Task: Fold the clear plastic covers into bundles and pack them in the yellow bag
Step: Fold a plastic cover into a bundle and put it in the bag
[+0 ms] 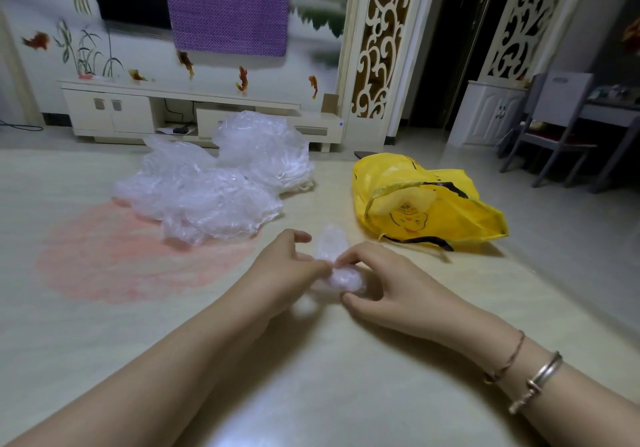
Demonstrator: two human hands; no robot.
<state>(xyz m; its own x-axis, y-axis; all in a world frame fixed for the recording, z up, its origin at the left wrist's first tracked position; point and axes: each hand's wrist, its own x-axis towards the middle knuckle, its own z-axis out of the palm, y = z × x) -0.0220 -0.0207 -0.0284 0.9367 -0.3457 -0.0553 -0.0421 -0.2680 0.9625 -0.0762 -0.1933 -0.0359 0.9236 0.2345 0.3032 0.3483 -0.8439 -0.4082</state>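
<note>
Both hands are working on one small cover [341,273], just above the floor [104,308] and near the person; the left hand [287,266] pinches its left end, fingers pressed together on the plastic; the right hand [377,280] curls round the rolled part, with fingertips on top and the thumb below, so both grips are closed on the cover; a loose tail of it sticks up on the far side, between the two hands.

The cover looks very light, thin and soft; it will likely crinkle and spring open if let go, so it is best to hold the roll across its middle and keep the loose tail tucked in; the film may be slippery too, so a firm pinch seems safer than a loose one; it will not break, but it could stretch or tear if pulled hard.

The pile [207,183] of other covers lies on the floor, far and to the left; the bag [415,204] lies far and to the right, its mouth open toward the hands and near enough for the bundle to go in next.
</note>
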